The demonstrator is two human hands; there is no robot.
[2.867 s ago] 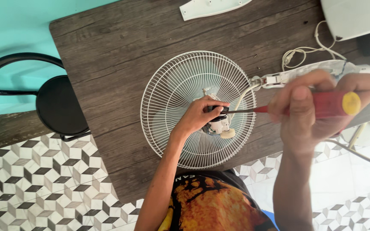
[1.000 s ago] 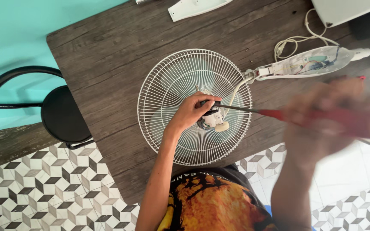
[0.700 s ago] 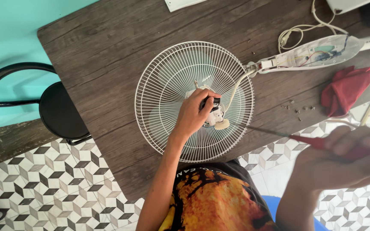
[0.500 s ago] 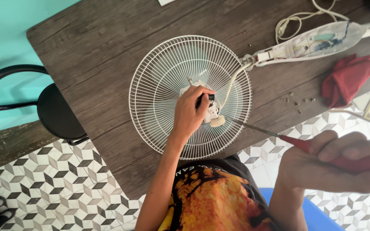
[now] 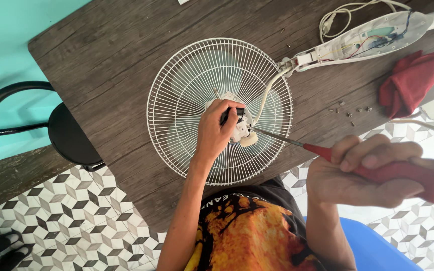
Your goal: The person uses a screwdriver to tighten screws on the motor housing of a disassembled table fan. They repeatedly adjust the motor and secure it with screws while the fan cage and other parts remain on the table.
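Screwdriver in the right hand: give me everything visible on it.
The screwdriver has a red handle with a yellow butt end and a thin bare metal shaft. The right hand wraps the handle. It lies nearly level, its tip at the small white motor part in the middle of the fan grille, which the left hand grips.

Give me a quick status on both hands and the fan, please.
Left hand gripping motor at fan guard centre. Right hand holds red screwdriver, tip at motor. Nothing blocking.
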